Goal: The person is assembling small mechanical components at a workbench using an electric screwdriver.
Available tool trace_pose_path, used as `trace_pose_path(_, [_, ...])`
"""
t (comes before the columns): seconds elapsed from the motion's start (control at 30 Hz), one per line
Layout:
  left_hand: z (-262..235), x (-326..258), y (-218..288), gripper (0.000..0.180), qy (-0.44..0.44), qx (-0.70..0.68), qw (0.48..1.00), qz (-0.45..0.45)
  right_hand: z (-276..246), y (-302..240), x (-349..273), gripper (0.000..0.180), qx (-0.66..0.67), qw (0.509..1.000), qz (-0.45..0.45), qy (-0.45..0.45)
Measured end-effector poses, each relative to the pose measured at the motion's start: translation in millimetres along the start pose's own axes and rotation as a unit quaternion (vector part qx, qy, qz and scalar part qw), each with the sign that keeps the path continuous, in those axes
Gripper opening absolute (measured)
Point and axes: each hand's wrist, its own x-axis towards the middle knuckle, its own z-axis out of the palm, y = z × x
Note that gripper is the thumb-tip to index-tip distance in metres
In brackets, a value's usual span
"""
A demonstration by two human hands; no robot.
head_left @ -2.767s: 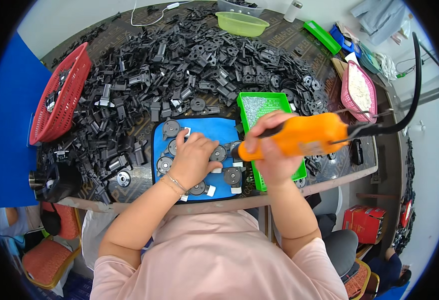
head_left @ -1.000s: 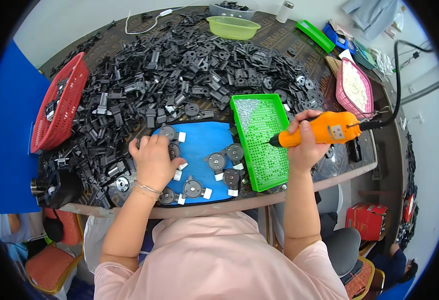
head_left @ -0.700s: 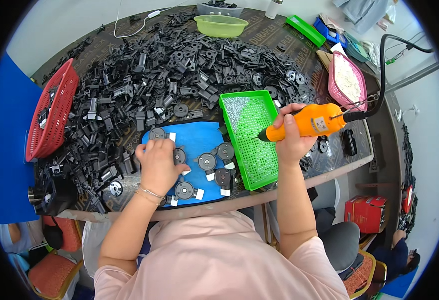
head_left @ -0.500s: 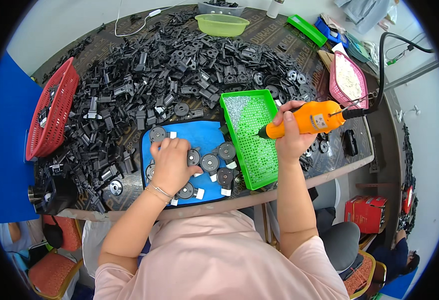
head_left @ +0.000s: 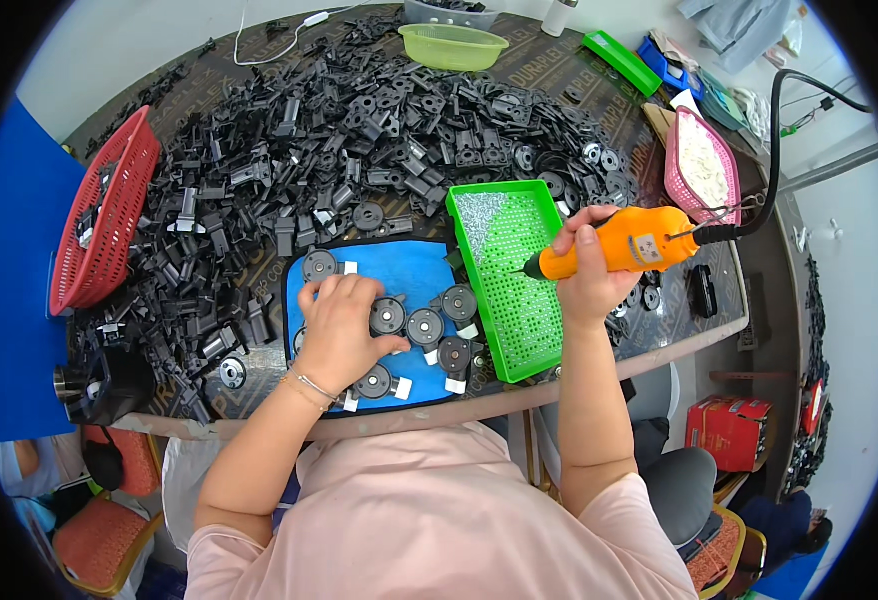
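Observation:
My right hand [head_left: 595, 270] is closed around an orange electric screwdriver [head_left: 631, 243]. Its black tip points left, over the green perforated tray [head_left: 511, 350], which has small silvery screws [head_left: 476, 222] heaped in its far left corner. My left hand [head_left: 337, 322] arches over the blue mat [head_left: 414, 262], thumb spread away from the fingers; whatever lies under the palm is hidden. Around it on the mat are several round black parts with white tabs, among them one round black part [head_left: 425, 327] right of the thumb and another [head_left: 320, 264] just beyond the fingertips.
A large pile of black plastic parts [head_left: 359, 130] covers the table's far and left side. A red basket [head_left: 109, 215] stands at left, a pink basket [head_left: 701, 165] at right, and a yellow-green basin [head_left: 453, 47] at the back. The screwdriver's black cable [head_left: 776, 150] rises at right.
The whole view has shifted slightly. My left hand stays over the mat, and my right hand still holds the screwdriver above the tray.

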Motion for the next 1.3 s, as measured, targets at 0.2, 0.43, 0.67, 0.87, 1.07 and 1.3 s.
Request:
trace_pose_path(0.2, [1.8, -3.8, -7.6, 0.053, -0.009, -0.009, 1.000, -0.001, 0.1, -2.2, 1.0, 0.024, -0.001, 1.000, -0.004, -0.004])
trace_pose_path(0.43, [4.4, -4.0, -9.6, 0.048, -0.009, -0.024, 1.000, -0.013, 1.0, 3.5, 3.1, 0.025, 0.046, 0.998, 0.027, 0.016])
trace_pose_path(0.67, [6.2, -8.5, -11.7, 0.045, -0.013, -0.031, 0.999, -0.021, 41.9, -37.9, -3.9, 0.026, 0.119, 0.991, 0.026, -0.054])
trace_pose_path(0.87, [7.9, -8.0, -11.4, 0.046, -0.001, -0.029, 0.999, -0.017, 99.7, -16.1, -41.2, 0.027, 0.097, 0.978, 0.034, -0.182])
trace_pose_path(1.07, [6.6, -6.1, -10.6, 0.046, -0.024, -0.025, 0.999, -0.026, 113.0, -0.9, -53.4, 0.029, 0.118, 0.976, 0.102, -0.154])
trace_pose_path(1.3, [5.4, -6.3, -10.0, 0.043, -0.015, -0.018, 1.000, -0.019, 114.1, 5.8, -54.4, 0.028, 0.109, 0.971, 0.108, -0.182])
